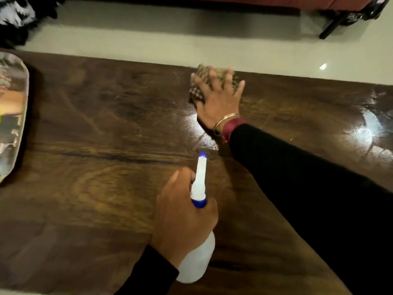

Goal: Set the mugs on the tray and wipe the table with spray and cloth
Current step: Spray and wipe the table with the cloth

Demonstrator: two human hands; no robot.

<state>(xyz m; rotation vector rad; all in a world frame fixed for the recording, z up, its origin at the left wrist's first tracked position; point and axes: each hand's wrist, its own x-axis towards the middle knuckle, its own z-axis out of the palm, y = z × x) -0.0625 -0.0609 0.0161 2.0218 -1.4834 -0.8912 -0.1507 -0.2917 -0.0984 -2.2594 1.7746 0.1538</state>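
My right hand (219, 101) lies flat, fingers spread, pressing a checked brown cloth (196, 90) onto the dark wooden table (106, 128) near its far edge. My left hand (180, 216) grips a white spray bottle (198, 248) with a blue collar and blue nozzle tip, its nozzle pointing away from me toward the right wrist. A shiny tray (14, 116) sits at the table's left edge, cut off by the frame. No mugs are recognisable; whatever is on the tray is blurred.
Wet glare patches shine on the table beside my right wrist and at the far right (365, 128). Beyond the table lies a pale floor (148, 35), with a dark furniture leg (333, 24) at top right.
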